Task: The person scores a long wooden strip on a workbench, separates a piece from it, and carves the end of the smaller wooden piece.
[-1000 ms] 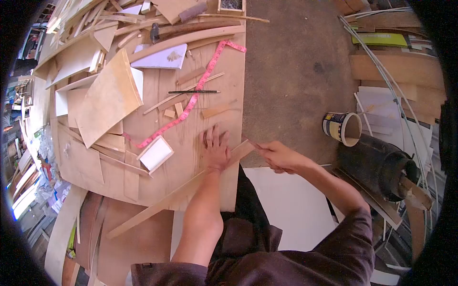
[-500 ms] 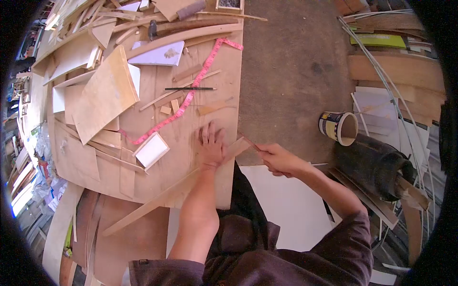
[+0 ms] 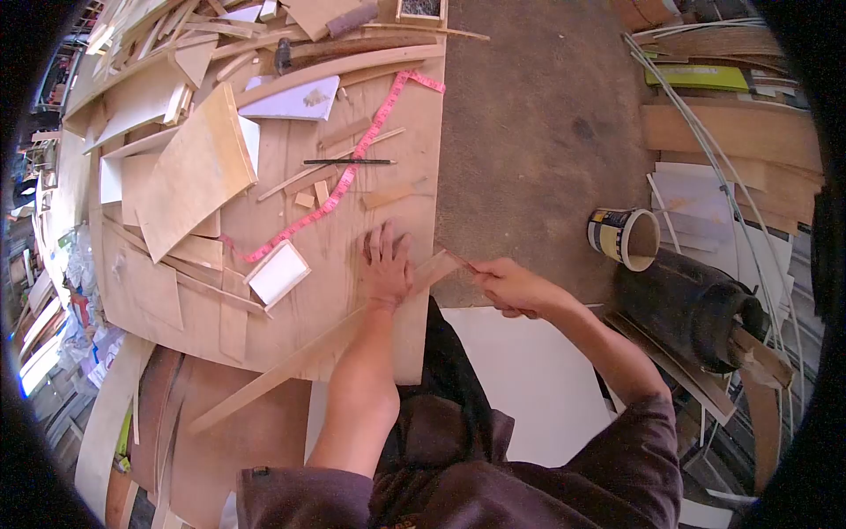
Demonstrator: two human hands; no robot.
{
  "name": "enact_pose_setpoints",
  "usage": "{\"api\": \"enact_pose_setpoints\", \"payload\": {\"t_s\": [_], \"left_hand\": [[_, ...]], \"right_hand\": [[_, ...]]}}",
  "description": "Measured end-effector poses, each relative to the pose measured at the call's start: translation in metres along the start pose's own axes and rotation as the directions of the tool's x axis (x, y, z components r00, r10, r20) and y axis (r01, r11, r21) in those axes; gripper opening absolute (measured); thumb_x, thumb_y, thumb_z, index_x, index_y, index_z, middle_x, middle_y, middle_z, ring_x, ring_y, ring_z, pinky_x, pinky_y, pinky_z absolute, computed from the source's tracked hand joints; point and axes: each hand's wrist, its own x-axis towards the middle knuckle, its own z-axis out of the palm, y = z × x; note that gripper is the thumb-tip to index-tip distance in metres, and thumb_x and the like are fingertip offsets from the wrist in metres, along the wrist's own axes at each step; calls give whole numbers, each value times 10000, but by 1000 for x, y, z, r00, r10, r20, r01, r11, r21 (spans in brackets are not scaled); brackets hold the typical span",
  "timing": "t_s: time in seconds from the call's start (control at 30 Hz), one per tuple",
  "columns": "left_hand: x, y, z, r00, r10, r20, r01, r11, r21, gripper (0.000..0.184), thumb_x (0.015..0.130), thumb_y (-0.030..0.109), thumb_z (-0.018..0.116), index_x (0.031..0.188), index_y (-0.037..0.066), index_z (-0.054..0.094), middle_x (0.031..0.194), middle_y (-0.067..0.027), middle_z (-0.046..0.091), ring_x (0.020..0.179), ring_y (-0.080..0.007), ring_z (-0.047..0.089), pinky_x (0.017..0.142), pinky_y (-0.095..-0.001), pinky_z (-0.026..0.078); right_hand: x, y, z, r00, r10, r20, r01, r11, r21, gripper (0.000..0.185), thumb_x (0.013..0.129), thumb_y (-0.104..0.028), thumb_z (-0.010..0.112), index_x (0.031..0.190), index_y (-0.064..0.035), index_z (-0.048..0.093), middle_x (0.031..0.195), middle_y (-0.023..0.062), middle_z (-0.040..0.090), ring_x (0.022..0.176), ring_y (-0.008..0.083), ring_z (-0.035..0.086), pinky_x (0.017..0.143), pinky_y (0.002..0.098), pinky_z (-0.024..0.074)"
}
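Observation:
My left hand (image 3: 386, 264) lies on the tabletop (image 3: 330, 313) with its fingers spread, its palm and wrist over a long wooden strip (image 3: 264, 383). The strip runs diagonally, past the table's front edge at one end and its right edge at the other. My right hand (image 3: 509, 287) is closed around a thin reddish tool (image 3: 460, 259) whose tip meets the strip's upper right end. What kind of tool it is, I cannot make out. Left of my left hand lies a small white-faced wooden box (image 3: 278, 273). A pink measuring tape (image 3: 333, 201) winds across the table under a dark pencil (image 3: 348, 161).
Wood offcuts and a slanted board (image 3: 198, 172) cover the table's left and far parts, with a hammer (image 3: 283, 55) among them. At the right, a bucket (image 3: 641, 240) lies beside a black roll (image 3: 687, 304). Long thin rods (image 3: 705, 132) cross boards behind them.
The whole view has shifted slightly, moving the table a little left in the picture. Both hands keep nearly the same places on the strip and tool.

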Motion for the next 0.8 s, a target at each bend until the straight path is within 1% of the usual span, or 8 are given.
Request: {"api": "enact_pose_setpoints", "payload": {"t_s": [0.07,0.1,0.17,0.3,0.43,0.57,0.67,0.8], "left_hand": [[0,-3,5,1000,7,-15,-6,1000,17,457,693,217,605,1139,138,545,1410,-119,320,1290,-323,259,1077,-551,153],[0,-4,7,1000,8,-19,-8,1000,19,457,693,217,605,1139,138,545,1410,-119,320,1290,-323,259,1077,-551,153],[-1,-7,12,999,21,-46,-21,1000,5,465,691,211,598,1147,146,536,1410,-118,321,1291,-317,256,1075,-550,159],[0,-3,1,999,35,1,-35,997,66,466,692,208,595,1150,149,531,1406,-119,325,1291,-315,254,1073,-552,165],[-1,-1,5,1000,13,-17,-12,997,78,474,705,230,592,1167,155,520,1402,-121,324,1290,-315,255,1078,-550,155],[-1,0,3,1000,6,-1,-5,998,69,486,726,262,580,1194,159,505,1406,-119,315,1296,-318,247,1087,-547,136],[-2,-2,3,1000,18,-18,-17,999,41,481,740,270,570,1203,161,505,1405,-119,315,1300,-317,242,1091,-546,127],[-2,2,-10,999,29,-32,-25,993,113,468,760,277,558,1211,165,503,1407,-118,314,1310,-305,236,1094,-539,130]], "right_hand": [[0,18,-9,1000,12,29,-9,994,-112,335,953,-326,384,1015,-76,599,508,21,427,351,162,387,331,328,350],[3,14,-6,1000,8,27,-5,994,-113,335,953,-326,384,1015,-76,599,508,21,427,351,162,387,331,328,350],[19,0,1,987,-158,-12,154,974,-164,282,956,-203,413,1096,-15,569,527,-37,348,375,64,280,325,250,205],[102,11,3,995,-38,91,54,983,-175,316,926,-145,430,1178,19,529,514,-40,336,374,62,278,325,239,215],[46,2,-11,997,-44,67,48,997,-59,376,916,-116,434,1262,27,475,515,-41,335,380,58,280,329,230,227],[-44,-1,-35,989,-146,-31,145,989,-37,437,935,-118,423,1351,9,382,537,-42,352,411,46,299,345,219,251],[-60,30,-27,944,-170,-283,147,984,-100,439,954,-146,420,1361,9,366,550,-43,363,425,47,318,355,219,268],[-12,92,15,870,-162,-466,279,940,194,459,962,-183,438,1372,1,344,592,-20,432,440,76,392,402,231,340]]}}
